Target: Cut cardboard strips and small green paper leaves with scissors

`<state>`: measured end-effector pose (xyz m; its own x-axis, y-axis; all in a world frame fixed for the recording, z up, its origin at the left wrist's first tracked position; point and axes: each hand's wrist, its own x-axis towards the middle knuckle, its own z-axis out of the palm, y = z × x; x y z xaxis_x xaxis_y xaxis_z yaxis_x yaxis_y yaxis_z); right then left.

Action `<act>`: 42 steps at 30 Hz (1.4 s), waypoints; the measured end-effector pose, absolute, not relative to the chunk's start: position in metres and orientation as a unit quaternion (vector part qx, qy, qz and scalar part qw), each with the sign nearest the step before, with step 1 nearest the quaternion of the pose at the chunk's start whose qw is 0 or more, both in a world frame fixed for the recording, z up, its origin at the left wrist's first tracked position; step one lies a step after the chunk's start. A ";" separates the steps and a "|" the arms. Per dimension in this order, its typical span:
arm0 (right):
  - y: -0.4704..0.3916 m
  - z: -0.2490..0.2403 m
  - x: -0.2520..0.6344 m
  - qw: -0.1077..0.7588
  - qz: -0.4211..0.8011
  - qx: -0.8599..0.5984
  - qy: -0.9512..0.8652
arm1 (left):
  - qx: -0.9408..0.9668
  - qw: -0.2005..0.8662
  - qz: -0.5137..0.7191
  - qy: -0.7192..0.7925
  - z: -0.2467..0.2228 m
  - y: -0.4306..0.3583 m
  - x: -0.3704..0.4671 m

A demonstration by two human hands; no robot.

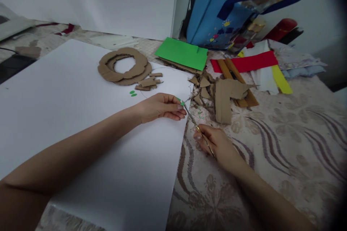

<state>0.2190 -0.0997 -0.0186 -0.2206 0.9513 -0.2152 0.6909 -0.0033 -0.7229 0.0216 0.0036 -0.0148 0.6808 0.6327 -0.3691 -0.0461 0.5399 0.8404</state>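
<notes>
My left hand (164, 107) pinches a small piece of green paper (181, 103) above the right edge of the large white sheet (89, 122). In my right hand (214, 143) is a pair of scissors (194, 121), its blades pointing up and left with the tips at the green piece. Two small green ovals (133, 94) lie on the white sheet, left of my left hand. Close by are short cardboard strips (148, 82) and wavy-edged cardboard rings (110, 70). Thin pencil lines show on the sheet behind my left hand.
Green sheets (182, 54) lie on cardboard at the back. Cardboard scraps (203, 88) and a larger cut cardboard piece (223, 99) sit right of the sheet. Red strips (255, 61) and yellow strips (282, 79) lie beyond. A blue bag (208, 14) stands behind, on the patterned tablecloth (271, 144).
</notes>
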 end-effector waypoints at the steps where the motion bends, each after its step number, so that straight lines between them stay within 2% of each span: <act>1: -0.100 -0.019 0.219 0.174 0.376 -0.600 -0.684 | 0.431 0.809 0.210 0.339 -0.015 0.004 0.021; 21: -0.100 -0.020 0.219 0.189 0.386 -0.611 -0.665 | 0.437 0.801 0.217 0.347 -0.013 0.005 0.021; 28: -0.094 -0.025 0.225 0.320 0.451 -0.616 -0.561 | 0.457 0.789 0.217 0.349 -0.013 0.005 0.021; 32: -0.092 -0.017 0.222 0.367 0.432 -0.635 -0.524 | 0.506 0.778 0.172 0.331 -0.011 -0.002 0.022; 37: -0.095 -0.013 0.218 0.365 0.445 -0.624 -0.529 | 0.557 0.766 0.093 0.306 -0.008 -0.015 0.027; 42: -0.096 -0.008 0.210 0.325 0.469 -0.610 -0.550 | 0.578 0.760 0.072 0.287 -0.010 -0.022 0.030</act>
<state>0.2101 -0.0960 -0.0079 -0.0455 0.9756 -0.2146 0.3650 -0.1837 -0.9127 0.0304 -0.0222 -0.0101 0.8249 0.4410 -0.3536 0.2228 0.3214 0.9204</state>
